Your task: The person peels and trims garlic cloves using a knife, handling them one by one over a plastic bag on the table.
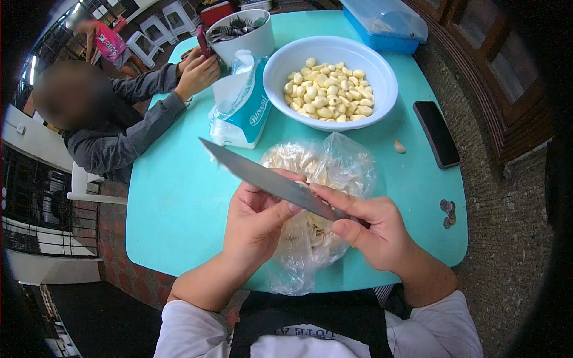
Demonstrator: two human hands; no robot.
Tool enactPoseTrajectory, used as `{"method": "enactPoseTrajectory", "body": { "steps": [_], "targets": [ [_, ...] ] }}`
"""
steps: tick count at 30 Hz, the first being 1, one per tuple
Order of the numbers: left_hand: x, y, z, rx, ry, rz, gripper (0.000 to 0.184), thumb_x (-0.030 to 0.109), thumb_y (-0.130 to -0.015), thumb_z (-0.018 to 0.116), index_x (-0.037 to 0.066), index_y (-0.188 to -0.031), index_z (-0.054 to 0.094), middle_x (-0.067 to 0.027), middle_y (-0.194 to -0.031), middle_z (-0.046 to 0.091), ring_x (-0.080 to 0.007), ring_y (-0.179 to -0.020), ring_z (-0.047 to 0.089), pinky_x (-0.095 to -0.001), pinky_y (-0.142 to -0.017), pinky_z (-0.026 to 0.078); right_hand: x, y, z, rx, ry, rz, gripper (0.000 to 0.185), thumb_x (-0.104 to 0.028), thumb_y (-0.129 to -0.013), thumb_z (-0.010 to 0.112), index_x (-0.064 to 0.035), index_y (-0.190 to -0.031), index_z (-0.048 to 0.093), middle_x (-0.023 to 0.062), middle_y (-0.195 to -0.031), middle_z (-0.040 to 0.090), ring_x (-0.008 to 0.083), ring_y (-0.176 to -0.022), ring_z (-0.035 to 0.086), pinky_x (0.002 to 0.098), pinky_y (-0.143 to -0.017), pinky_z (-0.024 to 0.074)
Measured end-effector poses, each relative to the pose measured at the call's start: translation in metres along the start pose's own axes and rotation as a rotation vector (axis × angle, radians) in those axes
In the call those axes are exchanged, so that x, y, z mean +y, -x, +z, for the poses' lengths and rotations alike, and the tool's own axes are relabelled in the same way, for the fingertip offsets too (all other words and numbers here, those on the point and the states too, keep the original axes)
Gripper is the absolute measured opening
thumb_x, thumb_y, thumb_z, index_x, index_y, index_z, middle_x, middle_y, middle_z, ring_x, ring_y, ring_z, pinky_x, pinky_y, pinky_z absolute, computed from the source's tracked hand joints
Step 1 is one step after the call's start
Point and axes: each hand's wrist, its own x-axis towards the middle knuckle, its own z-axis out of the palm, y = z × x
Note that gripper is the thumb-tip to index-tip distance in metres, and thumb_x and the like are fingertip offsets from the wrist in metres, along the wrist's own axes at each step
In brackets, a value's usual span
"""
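My right hand [373, 230] is closed round the handle end of a kitchen knife [262, 178], whose blade points to the upper left. Behind the blade, my left hand [256, 218] pinches a garlic clove [303, 185], mostly hidden by the knife and fingers. Both hands are above a clear plastic bag [352, 158] of unpeeled garlic and loose skins on the table. Beyond it stands a pale blue basin [271, 98] with many peeled garlic cloves [328, 92]. A single clove [399, 146] lies on the table to the right.
On the turquoise table [173, 209] are a tissue pack [248, 113], a phone [437, 134], several coins [448, 213], a white bucket of cutlery [262, 42] and a blue lidded box [382, 39]. Another person [119, 128] sits at the left, hands on the table. A wall runs along the right.
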Motion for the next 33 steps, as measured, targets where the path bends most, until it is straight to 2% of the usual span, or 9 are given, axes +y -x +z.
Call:
{"method": "enactPoseTrajectory", "body": {
  "steps": [3,5,9,11,14,17,20,23,33],
  "targets": [
    [-0.003,-0.001,-0.003,-0.025,0.023,0.017,0.027,-0.007,-0.073,0.063,0.003,-0.094,0.049,-0.0096,-0.099,0.055,-0.0189,-0.095,0.056,-0.0337,-0.086,0.045,-0.001,0.0,0.001,0.023,-0.169,0.072,0.043,-0.014,-0.087,0.055,0.001,-0.125,0.045,0.0123,-0.1,0.063,0.0091,-0.079,0.055,0.0245,-0.072,0.0455],
    [-0.003,0.0,-0.004,-0.031,0.031,0.014,0.028,-0.006,-0.074,0.064,0.003,-0.095,0.049,-0.0099,-0.101,0.055,-0.0189,-0.095,0.055,-0.0336,-0.087,0.044,-0.001,0.0,0.0,0.029,-0.202,0.074,0.045,-0.015,-0.086,0.056,0.0005,-0.127,0.044,0.0127,-0.102,0.063,0.0089,-0.079,0.056,0.0245,-0.072,0.0457],
    [-0.007,-0.002,-0.007,-0.077,0.02,0.065,0.029,0.004,-0.072,0.068,0.006,-0.093,0.048,-0.0107,-0.103,0.053,-0.0218,-0.096,0.056,-0.035,-0.085,0.047,0.007,0.0,0.001,0.038,0.017,-0.071,0.056,-0.021,-0.082,0.063,-0.0028,-0.13,0.041,0.0152,-0.1,0.063,0.0086,-0.068,0.058,0.0245,-0.061,0.0464],
    [-0.009,-0.002,-0.009,-0.084,0.019,0.082,0.027,0.012,-0.074,0.068,0.008,-0.089,0.047,-0.0109,-0.102,0.051,-0.0235,-0.097,0.055,-0.035,-0.083,0.05,0.008,0.0,0.006,0.081,0.164,-0.164,0.062,-0.024,-0.078,0.066,-0.0045,-0.131,0.04,0.0157,-0.093,0.063,0.0102,-0.06,0.058,0.0249,-0.055,0.0458],
    [-0.011,-0.005,-0.015,-0.166,0.003,0.102,0.025,0.014,-0.076,0.067,0.008,-0.089,0.046,-0.0105,-0.103,0.051,-0.0224,-0.095,0.055,-0.0328,-0.08,0.05,0.006,-0.001,0.009,0.123,0.334,-0.225,0.068,-0.029,-0.075,0.069,-0.0065,-0.131,0.04,0.0143,-0.079,0.063,0.0144,-0.05,0.058,0.026,-0.049,0.0444],
    [-0.011,-0.004,-0.018,-0.198,0.037,0.071,0.03,0.013,-0.073,0.07,0.007,-0.092,0.047,-0.0117,-0.107,0.05,-0.0184,-0.099,0.051,-0.0311,-0.085,0.045,0.003,0.0,0.007,0.085,0.411,-0.206,0.068,-0.031,-0.074,0.07,-0.0079,-0.131,0.041,0.0123,-0.067,0.06,0.0171,-0.047,0.057,0.0271,-0.047,0.0442],
    [-0.011,-0.002,-0.012,-0.128,0.029,0.063,0.031,0.012,-0.072,0.071,0.007,-0.092,0.047,-0.0113,-0.106,0.051,-0.0181,-0.098,0.052,-0.0308,-0.084,0.046,0.01,-0.002,0.008,0.092,0.406,-0.25,0.067,-0.031,-0.073,0.07,-0.0099,-0.131,0.042,0.0114,-0.064,0.059,0.0168,-0.045,0.056,0.0276,-0.047,0.0441],
    [-0.014,-0.003,-0.014,-0.147,-0.039,0.11,0.029,0.014,-0.075,0.068,0.008,-0.09,0.045,-0.0084,-0.103,0.048,-0.019,-0.095,0.054,-0.0305,-0.081,0.049,0.009,-0.002,0.008,0.083,0.392,-0.21,0.067,-0.031,-0.073,0.07,-0.0112,-0.131,0.042,0.0116,-0.066,0.06,0.0161,-0.045,0.055,0.0275,-0.047,0.0442],
    [-0.011,-0.001,-0.011,-0.097,-0.032,0.103,0.03,0.006,-0.07,0.072,0.005,-0.089,0.049,-0.0114,-0.101,0.052,-0.0183,-0.095,0.053,-0.0315,-0.084,0.046,0.007,-0.002,0.007,0.039,0.243,-0.149,0.061,-0.027,-0.076,0.068,-0.0097,-0.129,0.044,0.014,-0.081,0.063,0.0121,-0.045,0.051,0.0259,-0.049,0.0437]
  ]
}}
